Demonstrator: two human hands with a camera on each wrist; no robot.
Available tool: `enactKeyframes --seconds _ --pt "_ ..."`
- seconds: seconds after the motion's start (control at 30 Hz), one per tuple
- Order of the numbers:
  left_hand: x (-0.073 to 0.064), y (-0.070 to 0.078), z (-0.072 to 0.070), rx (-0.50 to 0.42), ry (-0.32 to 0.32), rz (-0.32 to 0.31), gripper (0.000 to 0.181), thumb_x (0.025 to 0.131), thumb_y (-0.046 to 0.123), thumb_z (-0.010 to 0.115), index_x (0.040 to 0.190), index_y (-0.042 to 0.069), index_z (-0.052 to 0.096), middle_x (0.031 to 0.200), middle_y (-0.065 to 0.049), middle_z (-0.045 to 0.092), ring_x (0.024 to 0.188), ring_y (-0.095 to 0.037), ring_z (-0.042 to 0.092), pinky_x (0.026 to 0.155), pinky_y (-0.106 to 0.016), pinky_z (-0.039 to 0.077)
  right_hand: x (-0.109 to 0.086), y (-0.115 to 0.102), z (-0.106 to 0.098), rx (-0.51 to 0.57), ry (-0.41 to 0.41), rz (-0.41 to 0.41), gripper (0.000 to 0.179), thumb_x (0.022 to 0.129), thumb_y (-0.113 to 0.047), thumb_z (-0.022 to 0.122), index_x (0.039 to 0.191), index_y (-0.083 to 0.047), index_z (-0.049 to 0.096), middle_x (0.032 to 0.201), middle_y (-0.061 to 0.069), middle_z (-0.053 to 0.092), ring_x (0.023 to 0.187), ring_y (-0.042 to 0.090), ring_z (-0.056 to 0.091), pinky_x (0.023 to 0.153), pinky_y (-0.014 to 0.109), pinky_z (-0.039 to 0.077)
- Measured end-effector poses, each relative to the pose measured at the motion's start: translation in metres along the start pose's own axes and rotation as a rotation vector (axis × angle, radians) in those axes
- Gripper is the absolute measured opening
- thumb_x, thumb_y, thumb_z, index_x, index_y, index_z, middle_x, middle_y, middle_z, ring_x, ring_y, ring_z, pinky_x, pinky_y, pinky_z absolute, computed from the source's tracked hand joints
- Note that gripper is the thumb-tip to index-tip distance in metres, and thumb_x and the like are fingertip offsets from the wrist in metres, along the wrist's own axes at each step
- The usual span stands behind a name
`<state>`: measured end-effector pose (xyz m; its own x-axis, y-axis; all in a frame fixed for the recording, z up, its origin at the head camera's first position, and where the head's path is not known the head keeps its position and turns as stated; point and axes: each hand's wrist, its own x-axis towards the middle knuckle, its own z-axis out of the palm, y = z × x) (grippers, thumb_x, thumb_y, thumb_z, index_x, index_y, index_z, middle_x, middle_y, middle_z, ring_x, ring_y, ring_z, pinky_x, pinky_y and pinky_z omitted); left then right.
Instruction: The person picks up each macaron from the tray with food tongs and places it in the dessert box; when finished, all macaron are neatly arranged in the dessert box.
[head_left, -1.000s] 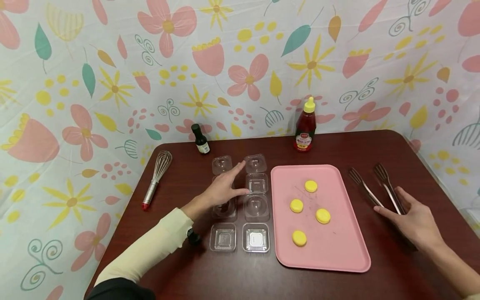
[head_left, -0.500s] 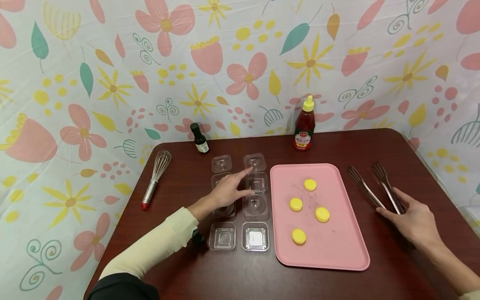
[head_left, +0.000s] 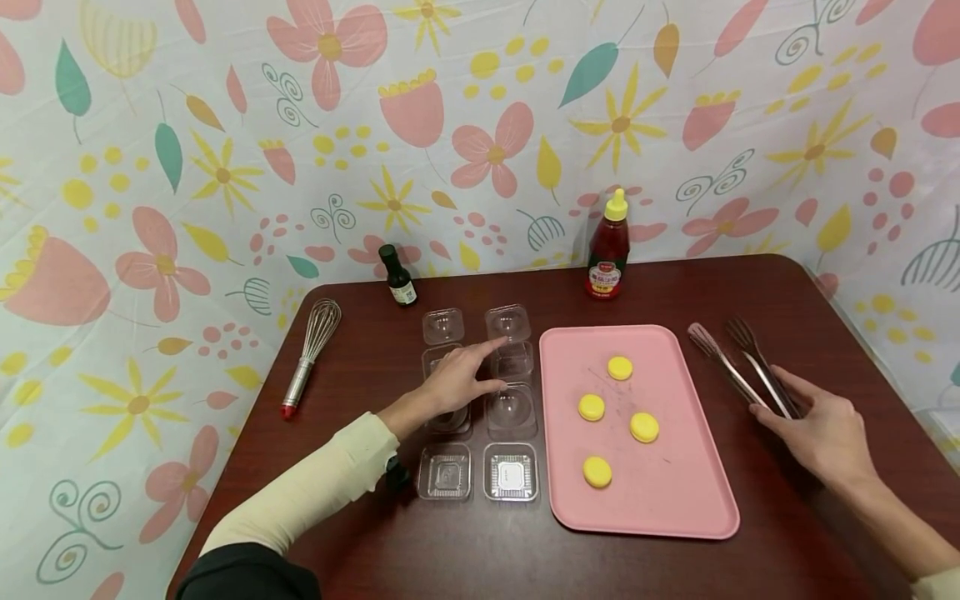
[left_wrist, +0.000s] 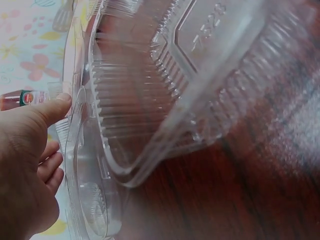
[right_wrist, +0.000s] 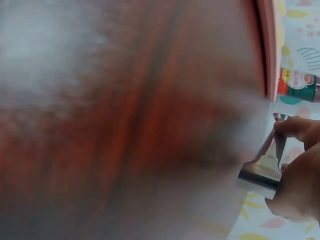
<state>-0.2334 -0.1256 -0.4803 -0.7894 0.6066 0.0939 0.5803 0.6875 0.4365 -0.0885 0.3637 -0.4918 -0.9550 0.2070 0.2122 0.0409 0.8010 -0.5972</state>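
Note:
My left hand (head_left: 459, 377) reaches over two columns of clear plastic containers with domed lids. Its thumb and index finger pinch opposite edges of a clear plastic container (head_left: 513, 360) in the right column, whose domed lid (head_left: 507, 323) lies folded out behind it. In the left wrist view the thumb lies along the rim of this clear plastic. On the right, my right hand (head_left: 821, 429) holds metal tongs (head_left: 768, 377), thumb on one arm and fingers on the other. The tongs' slotted tips point away and stand apart with nothing between them.
Between the hands lies a pink tray (head_left: 705, 492) bearing several yellow macarons (head_left: 643, 427). A whisk (head_left: 311, 358) lies at the left. A small dark bottle (head_left: 397, 277) and a red sauce bottle (head_left: 607, 250) stand at the back, before a flowered cloth (head_left: 480, 125).
My left hand has moved right, its fingertips coming to the container's edges, and the container has shifted slightly. The tongs in my right hand have moved a little left and forward.

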Motion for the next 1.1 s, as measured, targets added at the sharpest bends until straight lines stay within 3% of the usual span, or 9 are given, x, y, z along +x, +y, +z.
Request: enactKeyframes --seconds 0.1,0.13,0.2,0.5,0.8,0.93,1.1 --pt "0.0 0.001 0.0 0.017 -0.008 0.004 0.081 0.093 0.036 0.085 0.161 0.014 0.047 0.154 -0.011 0.058 0.139 -0.031 0.057 0.113 -0.051 0.046 0.005 -0.003 -0.002 0.031 0.02 -0.066 0.063 0.087 -0.018 0.088 0.143 0.001 0.065 0.088 0.03 0.074 0.066 0.0 0.053 0.057 0.024 0.039" --pt "0.0 0.001 0.0 0.021 -0.011 0.005 0.082 0.093 0.037 0.085 0.161 0.014 0.047 0.155 -0.011 0.057 0.141 -0.031 0.055 0.114 -0.052 0.045 0.007 -0.005 -0.003 0.047 0.016 -0.086 0.062 0.087 -0.016 0.088 0.142 0.0 0.066 0.089 0.029 0.074 0.066 -0.006 0.05 0.058 0.02 0.038" --pt "0.0 0.002 0.0 0.026 -0.017 0.003 0.083 0.093 0.039 0.085 0.162 0.015 0.046 0.156 -0.011 0.056 0.143 -0.03 0.053 0.116 -0.053 0.043 0.01 -0.007 -0.005 0.088 -0.005 -0.129 0.061 0.086 -0.013 0.089 0.141 -0.001 0.067 0.109 0.032 0.073 0.075 -0.012 0.05 0.063 0.012 0.038" --pt "0.0 0.003 0.0 0.025 -0.018 -0.014 0.082 0.094 0.04 0.084 0.162 0.017 0.045 0.158 -0.009 0.054 0.145 -0.029 0.05 0.117 -0.054 0.041 0.018 -0.015 -0.008 0.141 -0.144 -0.212 0.063 0.085 -0.007 0.09 0.143 -0.003 0.066 0.117 0.03 0.071 0.078 0.0 0.056 0.063 0.009 0.04" --pt "0.0 0.003 0.001 0.044 -0.012 -0.023 0.08 0.094 0.04 0.083 0.161 0.016 0.047 0.157 -0.008 0.055 0.145 -0.028 0.05 0.114 -0.055 0.044 0.018 -0.024 0.002 0.203 -0.213 -0.316 0.059 0.081 0.002 0.09 0.137 -0.002 0.07 0.109 0.016 0.075 0.078 0.003 0.061 0.066 0.011 0.046" --pt "0.0 0.005 0.0 0.043 -0.018 -0.029 0.079 0.094 0.039 0.083 0.161 0.017 0.047 0.157 -0.008 0.055 0.146 -0.028 0.049 0.115 -0.056 0.043 0.019 -0.027 0.006 0.238 -0.27 -0.341 0.056 0.083 0.003 0.089 0.136 -0.002 0.071 0.114 0.006 0.076 0.084 0.001 0.064 0.069 0.012 0.049" --pt "0.0 0.008 -0.001 0.035 -0.025 -0.029 0.078 0.095 0.037 0.083 0.161 0.016 0.047 0.158 -0.008 0.055 0.146 -0.028 0.049 0.115 -0.055 0.043 0.02 -0.03 0.008 0.249 -0.313 -0.357 0.054 0.083 0.001 0.089 0.135 -0.004 0.073 0.12 0.008 0.076 0.091 0.001 0.066 0.072 0.012 0.05"
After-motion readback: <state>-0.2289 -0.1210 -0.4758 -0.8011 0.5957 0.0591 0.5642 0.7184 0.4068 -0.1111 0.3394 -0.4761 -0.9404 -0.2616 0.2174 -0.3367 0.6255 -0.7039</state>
